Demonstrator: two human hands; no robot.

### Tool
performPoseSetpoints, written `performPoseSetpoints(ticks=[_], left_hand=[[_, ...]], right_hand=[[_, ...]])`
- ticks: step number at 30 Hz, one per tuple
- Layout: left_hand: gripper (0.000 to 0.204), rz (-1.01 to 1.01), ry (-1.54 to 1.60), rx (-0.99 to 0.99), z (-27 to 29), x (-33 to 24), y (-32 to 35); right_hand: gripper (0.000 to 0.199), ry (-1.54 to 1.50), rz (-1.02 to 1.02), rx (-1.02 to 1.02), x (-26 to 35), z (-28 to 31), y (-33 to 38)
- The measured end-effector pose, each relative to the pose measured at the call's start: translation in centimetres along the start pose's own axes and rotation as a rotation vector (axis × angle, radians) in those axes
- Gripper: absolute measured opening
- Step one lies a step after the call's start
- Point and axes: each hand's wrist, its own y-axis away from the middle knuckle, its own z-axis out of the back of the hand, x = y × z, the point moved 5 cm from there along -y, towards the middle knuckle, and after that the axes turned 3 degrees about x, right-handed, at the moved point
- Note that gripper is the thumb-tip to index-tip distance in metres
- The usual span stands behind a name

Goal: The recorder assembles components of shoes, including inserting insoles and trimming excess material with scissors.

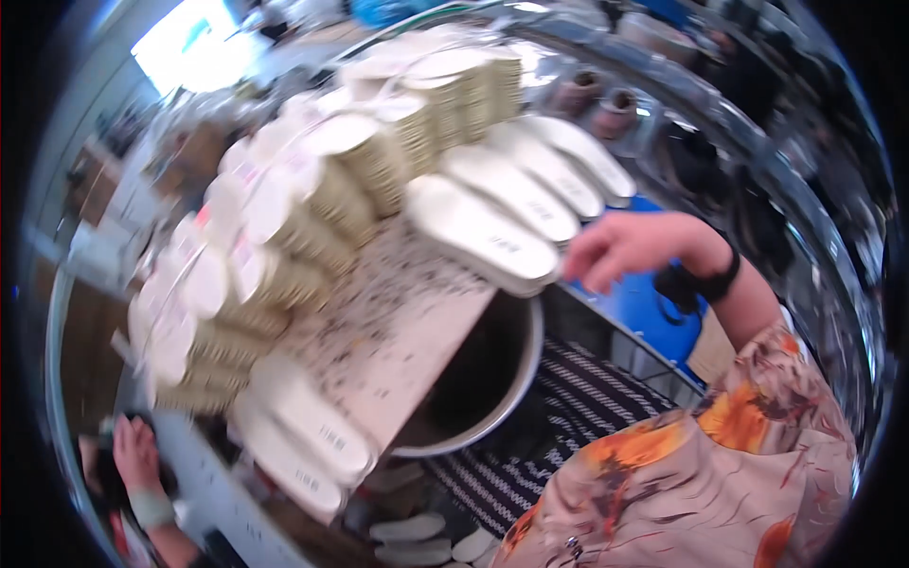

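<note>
My right hand point(630, 248), with a black band point(727, 275) at the wrist, reaches in from the right. Its slightly blurred fingers are loosely bent and apart, with nothing visible between them. The fingertips are close to the end of a white shoe insole point(488, 237); whether they touch it I cannot tell. More white insoles point(568, 156) lie side by side beyond it on the board's right end. Another pair of insoles point(312, 431) rests at the board's near left end. My left hand is out of view.
Tall insole stacks point(350, 180) line the far side of a speckled board point(407, 322). A round dark tub point(535, 350) stands beneath its edge. Blue material point(644, 312) lies at right, thread cones point(615, 114) behind. Another person's hand point(137, 454) shows at lower left.
</note>
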Motion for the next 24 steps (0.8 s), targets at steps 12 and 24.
performPoseSetpoints(ticks=[12,24], left_hand=[[0.03,-0.273,-0.529,0.59,-39.6,5.8,32.0],[0.024,-0.52,-0.957,0.303,-42.6,9.5,33.7]], right_hand=[[0.074,-0.125,-0.47,-1.129,-19.1,35.2,-2.8],[0.022,-0.028,0.086,-1.223,-17.8,33.5,1.8]])
